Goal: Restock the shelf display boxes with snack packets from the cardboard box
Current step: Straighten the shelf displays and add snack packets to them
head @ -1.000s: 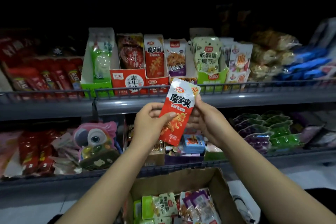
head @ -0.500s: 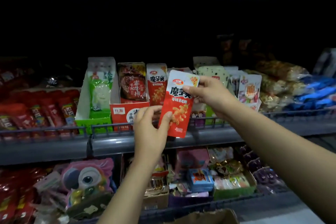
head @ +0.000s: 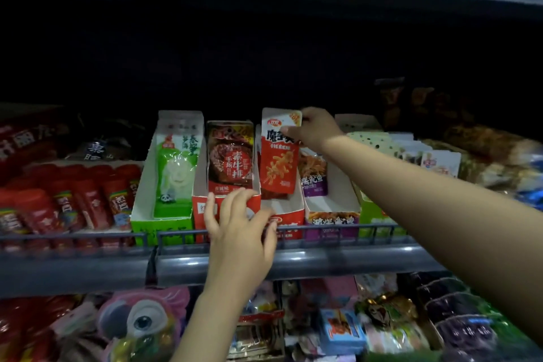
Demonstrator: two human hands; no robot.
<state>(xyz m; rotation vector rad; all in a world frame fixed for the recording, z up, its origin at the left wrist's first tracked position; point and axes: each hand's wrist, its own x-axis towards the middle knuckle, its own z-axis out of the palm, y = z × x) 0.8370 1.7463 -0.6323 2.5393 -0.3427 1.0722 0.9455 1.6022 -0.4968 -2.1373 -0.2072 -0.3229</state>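
Observation:
My right hand (head: 314,128) pinches the top corner of a red-and-white snack packet (head: 277,160) and holds it upright inside the red display box (head: 289,216) on the upper shelf. My left hand (head: 239,225) hovers with spread fingers in front of the neighbouring red box (head: 202,210), which holds a dark brown packet (head: 230,156). Whether the fingers touch that box is unclear. The cardboard box is out of view.
A green box (head: 160,222) with a green packet stands to the left, a purple box (head: 332,214) to the right. A wire rail (head: 88,236) runs along the shelf's front edge. Red packets fill the left, and the lower shelf (head: 338,329) holds mixed snacks and a pink toy.
My right hand carried the red packet up from chest height into the red display box. My left hand let go of it and moved to the box front. The view tilted upward.

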